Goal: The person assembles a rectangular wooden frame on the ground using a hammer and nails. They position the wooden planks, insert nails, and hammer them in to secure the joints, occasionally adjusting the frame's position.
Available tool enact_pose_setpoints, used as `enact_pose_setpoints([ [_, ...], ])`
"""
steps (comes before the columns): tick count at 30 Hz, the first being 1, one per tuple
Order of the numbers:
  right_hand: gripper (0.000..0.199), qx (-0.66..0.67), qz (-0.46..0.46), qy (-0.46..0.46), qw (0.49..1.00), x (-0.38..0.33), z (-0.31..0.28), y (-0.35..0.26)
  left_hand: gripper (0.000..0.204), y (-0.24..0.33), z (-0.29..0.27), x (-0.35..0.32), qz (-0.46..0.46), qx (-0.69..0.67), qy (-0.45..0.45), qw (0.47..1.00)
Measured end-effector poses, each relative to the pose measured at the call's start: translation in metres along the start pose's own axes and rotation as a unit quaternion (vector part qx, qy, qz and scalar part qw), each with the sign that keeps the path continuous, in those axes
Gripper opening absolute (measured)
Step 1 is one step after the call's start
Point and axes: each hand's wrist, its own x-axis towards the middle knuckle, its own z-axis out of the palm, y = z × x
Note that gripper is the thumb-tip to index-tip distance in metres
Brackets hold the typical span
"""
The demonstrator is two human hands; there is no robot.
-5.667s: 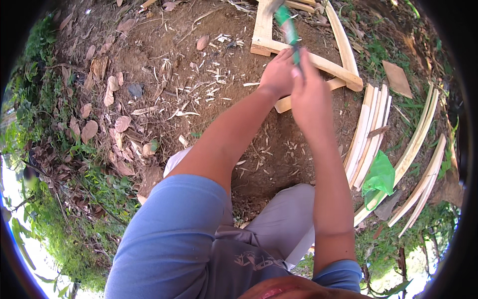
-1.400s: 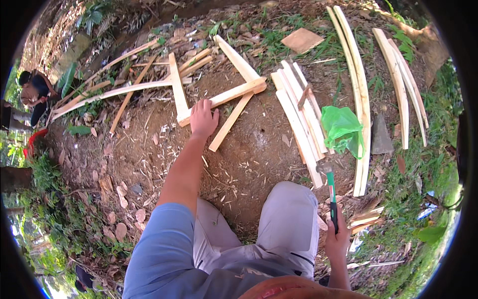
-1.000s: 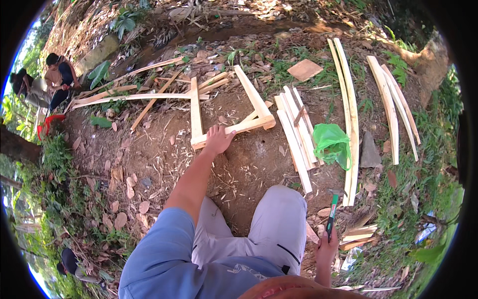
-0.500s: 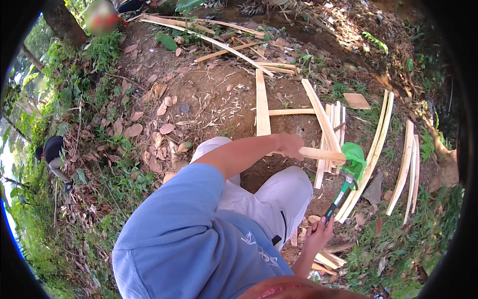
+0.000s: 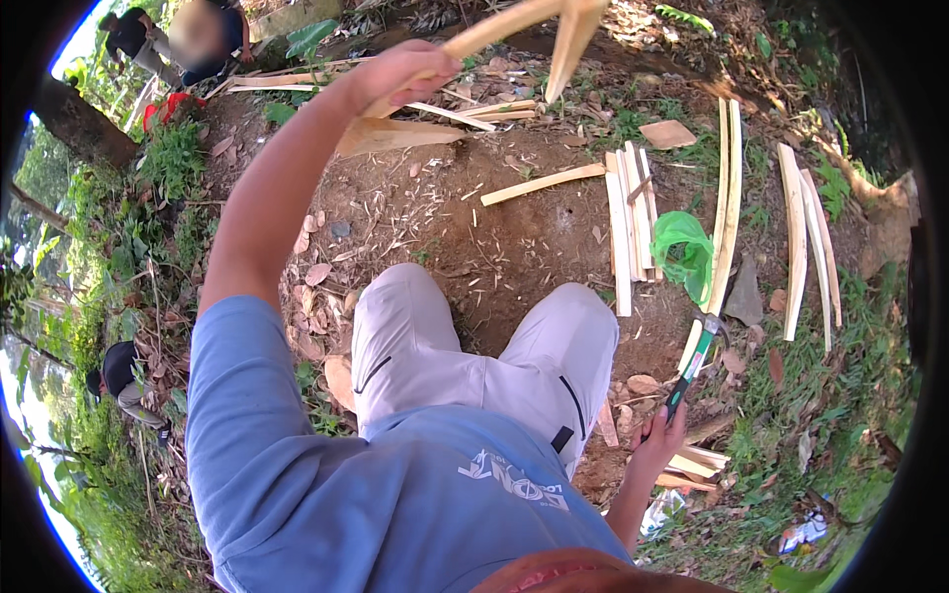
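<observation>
Raised to the upper left, my left hand (image 5: 413, 74) is closed around a pale wooden crosspiece (image 5: 499, 27). One slat (image 5: 576, 49) angles down from its far end, and another wide slat (image 5: 400, 136) shows below my hand; they look joined into one wooden frame, partly cut off by the top edge. My right hand (image 5: 660, 435), low on the right, grips a hammer (image 5: 690, 366) by its green and black handle, head pointing away from me. Just beyond the hammer head is a green plastic bag (image 5: 684, 255).
A single slat (image 5: 544, 184) lies before my knees, touching a bundle of slats (image 5: 633, 217). Long slats (image 5: 730, 188) and shorter ones (image 5: 796, 237) lie to the right. A flat grey stone (image 5: 744, 294) sits beside them. Other people (image 5: 129, 381) are at the left and upper left.
My left hand has lifted the wooden frame off the ground, up and to the left. The hammer stays in my right hand. My view has shifted, and both my knees now show.
</observation>
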Motion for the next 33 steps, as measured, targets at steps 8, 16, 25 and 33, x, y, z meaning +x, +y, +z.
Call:
enact_pose_setpoints([
  [8,0.043,0.005,0.048,-0.036,0.998,0.016,0.004,0.025,0.022,0.089,-0.200,-0.121,0.057,-0.234,0.041,0.970],
  [16,0.038,-0.003,0.076,-0.055,0.996,0.029,0.016,0.034,0.025,0.099,-0.178,-0.119,-0.034,-0.142,0.173,0.974],
  [25,0.040,-0.009,0.078,-0.044,0.996,0.017,0.011,0.033,0.061,-0.172,0.033,0.033,-0.196,0.164,0.350,0.901],
  [33,0.040,-0.026,0.105,-0.007,0.994,0.006,-0.019,0.046,0.059,-0.258,0.238,0.141,-0.210,0.148,0.228,0.939],
])
